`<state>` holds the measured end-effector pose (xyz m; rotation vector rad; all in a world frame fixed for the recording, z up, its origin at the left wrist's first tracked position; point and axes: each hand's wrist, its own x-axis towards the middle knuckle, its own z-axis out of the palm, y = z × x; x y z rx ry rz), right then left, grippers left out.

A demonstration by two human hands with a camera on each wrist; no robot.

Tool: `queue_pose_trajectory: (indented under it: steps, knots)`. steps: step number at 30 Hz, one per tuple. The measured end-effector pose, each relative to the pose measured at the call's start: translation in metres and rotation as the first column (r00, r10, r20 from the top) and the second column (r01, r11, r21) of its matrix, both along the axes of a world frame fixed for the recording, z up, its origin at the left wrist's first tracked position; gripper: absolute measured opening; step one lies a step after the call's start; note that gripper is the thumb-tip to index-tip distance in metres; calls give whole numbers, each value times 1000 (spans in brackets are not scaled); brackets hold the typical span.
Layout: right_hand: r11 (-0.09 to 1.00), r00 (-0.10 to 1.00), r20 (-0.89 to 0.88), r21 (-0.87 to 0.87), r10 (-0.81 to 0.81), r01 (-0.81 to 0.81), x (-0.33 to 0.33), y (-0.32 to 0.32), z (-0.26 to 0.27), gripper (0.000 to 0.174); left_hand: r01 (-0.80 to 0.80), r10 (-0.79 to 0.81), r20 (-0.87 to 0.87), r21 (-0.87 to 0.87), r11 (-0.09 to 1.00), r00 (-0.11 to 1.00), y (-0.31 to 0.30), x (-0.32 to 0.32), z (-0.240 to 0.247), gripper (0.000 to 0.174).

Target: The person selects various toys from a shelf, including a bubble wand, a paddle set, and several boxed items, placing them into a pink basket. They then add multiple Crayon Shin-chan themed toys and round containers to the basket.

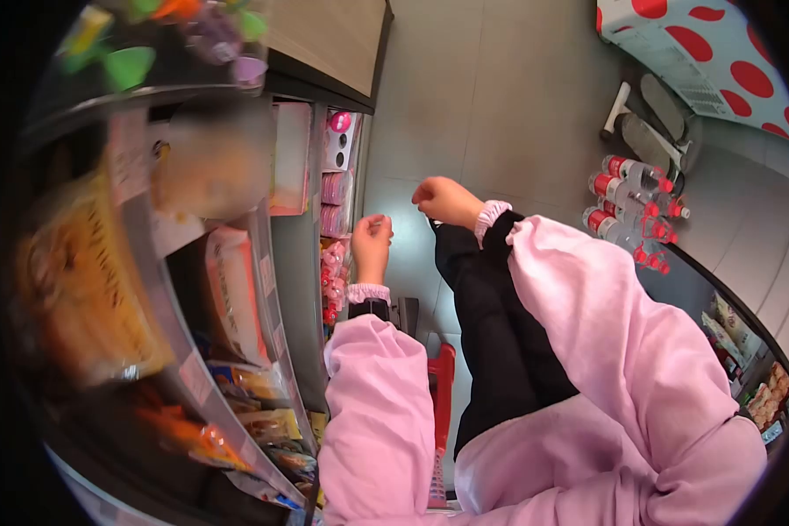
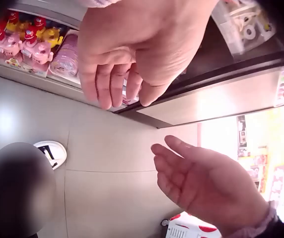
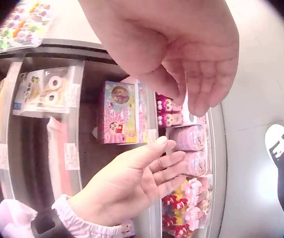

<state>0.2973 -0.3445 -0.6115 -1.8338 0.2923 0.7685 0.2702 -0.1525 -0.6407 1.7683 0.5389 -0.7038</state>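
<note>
My left hand (image 1: 373, 250) hovers beside the lowest shelf with nothing in it, its fingers loosely bent. To its right, over the floor, my right hand (image 1: 450, 202) is also empty, fingers relaxed and palm turned toward the left one. In the right wrist view, the left hand (image 3: 132, 183) overlaps round pink packs (image 3: 190, 138) on the shelf. Nearby are pink toy figures with red parts (image 2: 35, 47) in the left wrist view. A pink cartoon box (image 3: 119, 111) stands on the shelf above, and a bag with white rings (image 3: 45, 91) lies higher up.
Tiered shelves with bagged snacks (image 1: 105, 280) run along the left. A red basket (image 1: 441, 394) stands by the legs. Several red-labelled bottles (image 1: 627, 206) stand at the right, below a white box with red dots (image 1: 710, 61). A low case (image 1: 763, 386) curves at far right.
</note>
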Motion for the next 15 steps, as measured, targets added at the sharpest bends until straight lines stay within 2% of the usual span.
queue_pose_trajectory:
  steps: [3, 5, 9, 12, 15]
  knots:
    - [999, 997, 50, -6, 53, -53, 22, 5, -28, 21, -58, 58, -21, -6, 998, 998, 1, 30, -19, 26]
    - [1000, 999, 47, 13, 6, -7, 35, 15, -45, 24, -99, 96, -59, -48, 994, 994, -3, 44, -31, 26]
    - [995, 987, 135, -41, -86, 93, 59, 41, -81, 38, -10, 10, -16, 24, 1000, 1000, 3, 71, -64, 27]
    - [976, 943, 276, -53, -187, 209, 81, 55, -92, 50, 161, -208, 205, 223, 961, 957, 14, 90, -103, 29]
    - [968, 894, 386, -11, -227, 251, 97, 60, -100, 56, 338, -531, 305, 507, 793, 791, 20, 109, -125, 31]
